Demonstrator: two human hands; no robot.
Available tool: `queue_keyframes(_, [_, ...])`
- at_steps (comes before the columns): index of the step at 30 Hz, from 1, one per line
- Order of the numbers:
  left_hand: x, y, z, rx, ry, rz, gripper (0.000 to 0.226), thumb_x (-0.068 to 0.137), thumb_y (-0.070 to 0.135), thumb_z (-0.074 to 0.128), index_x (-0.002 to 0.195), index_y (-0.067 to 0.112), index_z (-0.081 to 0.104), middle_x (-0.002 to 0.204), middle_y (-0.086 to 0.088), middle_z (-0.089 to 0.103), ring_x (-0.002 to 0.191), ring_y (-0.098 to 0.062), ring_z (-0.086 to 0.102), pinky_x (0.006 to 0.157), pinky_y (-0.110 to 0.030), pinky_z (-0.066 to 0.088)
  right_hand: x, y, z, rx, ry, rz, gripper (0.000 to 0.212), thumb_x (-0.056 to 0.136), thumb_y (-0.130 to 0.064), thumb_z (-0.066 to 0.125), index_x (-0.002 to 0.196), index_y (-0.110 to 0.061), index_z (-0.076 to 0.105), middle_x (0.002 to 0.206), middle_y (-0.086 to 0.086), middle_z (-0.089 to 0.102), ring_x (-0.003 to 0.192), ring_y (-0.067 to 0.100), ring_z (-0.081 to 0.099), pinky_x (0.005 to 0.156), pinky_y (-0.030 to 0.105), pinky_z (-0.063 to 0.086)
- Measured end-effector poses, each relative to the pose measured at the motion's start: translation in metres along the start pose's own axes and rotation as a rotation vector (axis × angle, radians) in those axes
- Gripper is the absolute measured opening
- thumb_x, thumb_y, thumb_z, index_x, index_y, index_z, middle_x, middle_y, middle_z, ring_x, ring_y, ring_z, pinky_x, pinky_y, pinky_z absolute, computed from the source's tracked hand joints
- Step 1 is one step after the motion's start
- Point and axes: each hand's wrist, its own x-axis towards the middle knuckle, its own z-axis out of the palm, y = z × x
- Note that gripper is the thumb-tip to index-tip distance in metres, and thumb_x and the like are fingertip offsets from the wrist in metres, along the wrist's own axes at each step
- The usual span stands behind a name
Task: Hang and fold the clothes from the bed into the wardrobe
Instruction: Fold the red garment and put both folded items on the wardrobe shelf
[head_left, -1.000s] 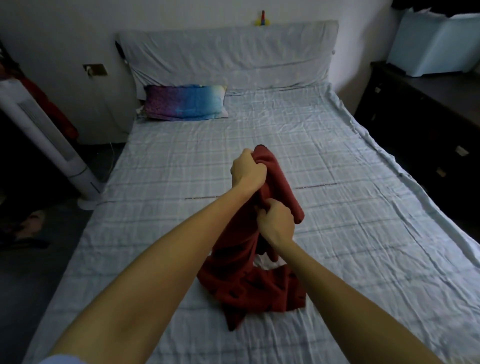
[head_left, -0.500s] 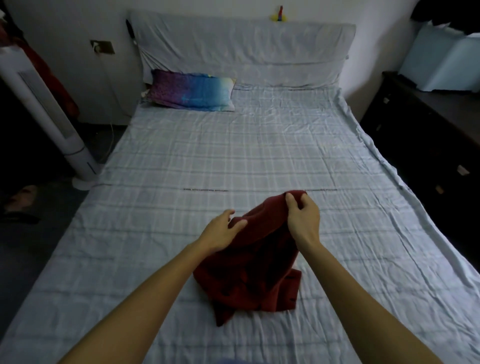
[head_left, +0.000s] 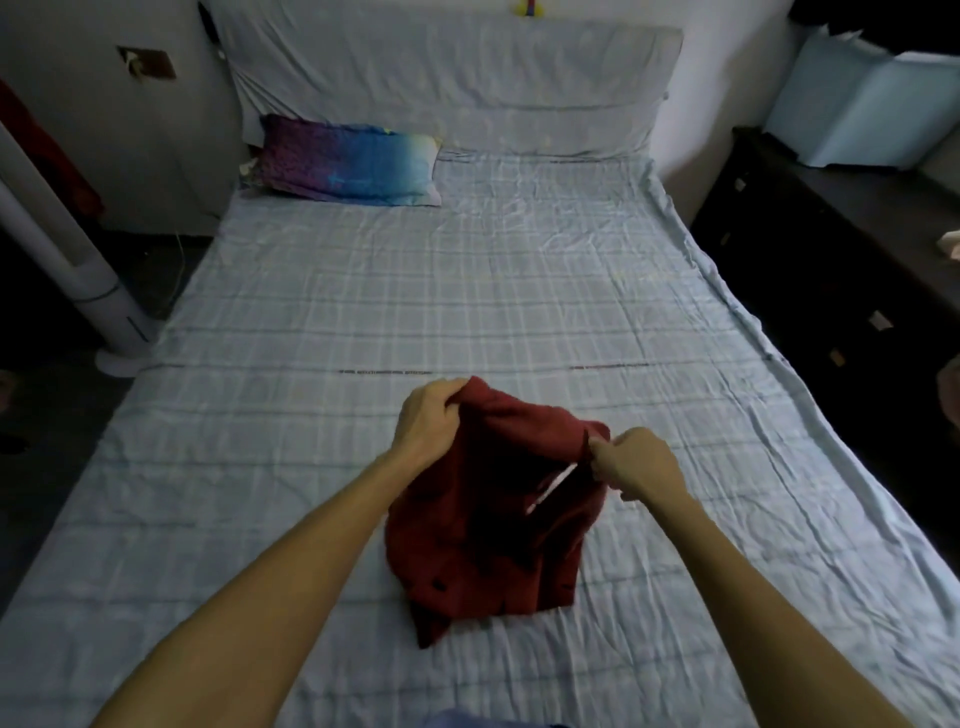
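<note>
On my feed the dark red garment sits on the near middle of the bed. Its lower part lies crumpled on the pale checked sheet, and its upper edge is lifted off the sheet between the two hands. The left hand has its fingers curled over the far left end of that raised edge and grips a bunch of cloth. The right hand is closed too, pinching the right end of the same edge between thumb and fingers, a little nearer to me than the left. The cloth arches between the two grips, leaving a dark hollow below it. A thin pale sliver shows in that hollow, and I cannot tell what it is. A few small dark marks dot the garment's near edge. Both bare forearms reach in from the near side. At the far left of the bed a purple and blue pillow lies just in front of the sheet-covered headboard. A white tower fan stands on the floor to the left. To the right a dark dresser runs along the bedside with a pale blue box on its far end.
</note>
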Motion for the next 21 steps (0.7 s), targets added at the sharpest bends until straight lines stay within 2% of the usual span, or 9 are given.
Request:
queue_keyframes(3, [0.011,0.013,-0.014,0.108,-0.114,0.168,0.049,0.079,-0.005,0.047,0.118,0.018,0.067,0.106,-0.007,0.069,0.101,-0.025,0.062,0.092,-0.035,0.047,-0.001,-0.012,0.0,-0.14,0.029,-0.136,0.037,0.084,-0.042,0.056,0.061,-0.013,0.059,0.059,0.0,0.058,0.061,0.022,0.058,0.063,0.031,0.048])
queue_keyframes(5, [0.013,0.024,-0.02,0.154,-0.171,0.268,0.053,0.082,-0.005,0.044,0.119,0.026,0.066,0.093,-0.004,0.067,0.089,-0.02,0.06,0.082,-0.034,0.049,-0.004,-0.03,0.004,-0.031,0.037,-0.363,0.017,0.086,-0.036,0.062,0.088,-0.02,0.067,0.088,-0.002,0.069,0.087,0.019,0.063,0.08,0.032,0.049])
queue_keyframes(7, [0.014,0.034,-0.025,0.197,-0.217,0.364,0.055,0.086,-0.006,0.042,0.122,0.029,0.063,0.082,0.004,0.057,0.076,-0.012,0.052,0.072,-0.027,0.045,-0.007,-0.052,0.004,0.021,-0.027,-0.609,0.044,0.084,-0.028,0.067,0.127,-0.023,0.056,0.126,-0.002,0.059,0.115,0.015,0.055,0.096,0.027,0.041])
queue_keyframes(9, [0.016,0.04,-0.032,0.215,-0.21,0.442,0.052,0.085,-0.007,0.044,0.121,0.025,0.065,0.08,0.001,0.057,0.073,-0.013,0.051,0.067,-0.029,0.045,-0.008,-0.074,0.002,0.036,-0.167,-0.741,0.066,0.081,-0.022,0.071,0.14,-0.027,0.041,0.141,-0.004,0.046,0.125,0.013,0.046,0.099,0.022,0.034])
queue_keyframes(11, [0.019,0.043,-0.04,0.178,-0.139,0.492,0.047,0.082,-0.005,0.044,0.115,0.018,0.069,0.086,-0.006,0.066,0.075,-0.016,0.058,0.068,-0.034,0.049,-0.005,-0.092,0.001,0.02,-0.26,-0.781,0.07,0.078,-0.019,0.073,0.139,-0.029,0.041,0.138,-0.004,0.05,0.123,0.012,0.048,0.102,0.025,0.037])
queue_keyframes(14, [0.025,0.051,-0.057,0.18,-0.067,0.526,0.047,0.076,0.001,0.041,0.11,0.015,0.071,0.084,-0.009,0.068,0.072,-0.024,0.063,0.067,-0.035,0.051,0.0,-0.117,-0.004,0.009,-0.272,-0.792,0.052,0.074,-0.021,0.075,0.122,-0.029,0.056,0.113,-0.006,0.065,0.103,0.012,0.06,0.092,0.031,0.048])
queue_keyframes(17, [0.028,0.06,-0.074,0.17,0.025,0.518,0.047,0.076,0.001,0.044,0.112,0.017,0.07,0.092,-0.007,0.071,0.081,-0.024,0.065,0.075,-0.035,0.052,0.004,-0.139,-0.014,-0.148,-0.145,-0.811,0.032,0.077,-0.034,0.071,0.108,-0.029,0.065,0.095,-0.006,0.069,0.09,0.015,0.063,0.081,0.037,0.052])
queue_keyframes(19, [0.031,0.064,-0.081,0.133,0.119,0.478,0.045,0.078,-0.002,0.05,0.114,0.016,0.069,0.103,-0.005,0.072,0.093,-0.022,0.066,0.084,-0.031,0.05,0.005,-0.15,-0.02,-0.245,0.011,-0.82,0.021,0.082,-0.035,0.065,0.102,-0.03,0.069,0.083,-0.007,0.067,0.084,0.02,0.064,0.072,0.035,0.051])
queue_keyframes(21, [0.033,0.07,-0.088,0.126,0.198,0.442,0.039,0.082,0.0,0.054,0.115,0.016,0.068,0.108,-0.004,0.071,0.098,-0.021,0.066,0.087,-0.03,0.05,0.003,-0.159,-0.029,-0.245,0.185,-0.863,0.022,0.084,-0.028,0.06,0.103,-0.033,0.07,0.089,-0.008,0.07,0.089,0.02,0.064,0.071,0.034,0.05])
